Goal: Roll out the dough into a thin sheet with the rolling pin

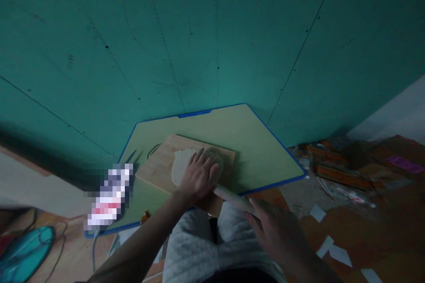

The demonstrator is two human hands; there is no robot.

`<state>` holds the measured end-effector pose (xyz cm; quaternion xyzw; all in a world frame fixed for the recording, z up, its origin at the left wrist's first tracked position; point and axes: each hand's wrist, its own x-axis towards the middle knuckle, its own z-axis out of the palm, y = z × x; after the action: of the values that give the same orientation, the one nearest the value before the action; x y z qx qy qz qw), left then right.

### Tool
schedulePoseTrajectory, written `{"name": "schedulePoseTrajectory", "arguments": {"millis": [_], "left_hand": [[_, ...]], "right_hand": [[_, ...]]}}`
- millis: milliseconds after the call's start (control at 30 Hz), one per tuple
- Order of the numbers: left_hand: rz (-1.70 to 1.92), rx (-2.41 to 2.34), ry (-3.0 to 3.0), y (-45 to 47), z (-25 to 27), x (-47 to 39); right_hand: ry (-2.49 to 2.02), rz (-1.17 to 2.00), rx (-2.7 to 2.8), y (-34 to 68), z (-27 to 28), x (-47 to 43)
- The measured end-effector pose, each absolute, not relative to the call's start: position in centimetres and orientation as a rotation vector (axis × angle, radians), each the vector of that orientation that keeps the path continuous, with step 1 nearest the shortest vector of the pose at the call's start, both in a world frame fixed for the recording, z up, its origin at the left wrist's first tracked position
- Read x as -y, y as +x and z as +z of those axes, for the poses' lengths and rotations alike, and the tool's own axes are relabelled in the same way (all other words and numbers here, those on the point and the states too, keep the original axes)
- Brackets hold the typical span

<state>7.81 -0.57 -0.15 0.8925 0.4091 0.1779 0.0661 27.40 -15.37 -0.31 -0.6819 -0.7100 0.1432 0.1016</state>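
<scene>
A pale, flat, rounded piece (180, 168) lies on a wooden board (159, 159). My left hand (200, 172) rests on top of it with the fingers stretched out and apart, covering much of its middle. From beneath that hand a pale handle (232, 196) runs down to the right, and it seems to belong to the same paddle-like piece, though the join is hidden. Around the handle's near end my right hand (268, 223) is closed. The board lies askew on a light tabletop with a blue rim (265, 159).
A green wall (206, 44) rises right behind the table. On the table's left lie a pixelated item (109, 196) and a dark pointed thing (131, 156). White paper scraps (340, 255) and wooden pieces (341, 174) lie on the floor at right. A turquoise round object (29, 252) is at lower left.
</scene>
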Motion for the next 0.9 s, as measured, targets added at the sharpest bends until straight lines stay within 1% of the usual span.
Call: {"name": "schedulePoseTrajectory", "arguments": {"millis": [67,167,233,367,400,467,533,600,633,733,800,867,900], "left_hand": [[0.465,-1.244,2.707,8.2,0.2,0.3],[0.428,-1.263,2.709,9.2,0.7,-0.5],[0.402,-1.302,2.704,10.2,0.9,-1.3],[0.268,-1.351,2.665,12.4,0.8,-3.2],[0.235,-1.361,2.653,12.9,0.7,-3.5],[0.195,-1.386,2.633,13.5,0.7,-4.0],[0.199,-1.398,2.626,13.5,0.8,-3.9],[0.250,-1.401,2.627,12.9,0.8,-3.4],[0.284,-1.396,2.633,12.3,0.8,-3.0],[0.370,-1.345,2.681,10.4,0.8,-1.4],[0.383,-1.312,2.722,9.2,0.7,-0.3],[0.379,-1.317,2.741,8.5,0.6,0.5],[0.376,-1.322,2.746,8.3,0.6,0.7]], "right_hand": [[-2.053,0.583,2.066,27.4,0.0,15.2],[-2.024,0.992,1.932,28.1,0.8,14.4],[-1.909,1.384,1.712,29.1,1.0,13.4],[-1.520,2.370,0.953,31.4,-0.6,11.3],[-1.394,2.542,0.779,31.9,-1.1,10.9],[-1.233,2.704,0.593,32.5,-2.0,10.6],[-1.298,2.648,0.673,32.6,-2.0,10.7],[-1.517,2.384,0.991,32.0,-1.2,11.1],[-1.622,2.171,1.210,31.5,-0.6,11.5],[-1.887,1.404,1.832,29.4,0.7,13.0],[-2.088,0.939,2.102,28.0,0.8,13.9],[-2.199,0.615,2.259,27.2,0.4,14.6],[-2.193,0.512,2.313,27.1,0.3,14.7]]}}
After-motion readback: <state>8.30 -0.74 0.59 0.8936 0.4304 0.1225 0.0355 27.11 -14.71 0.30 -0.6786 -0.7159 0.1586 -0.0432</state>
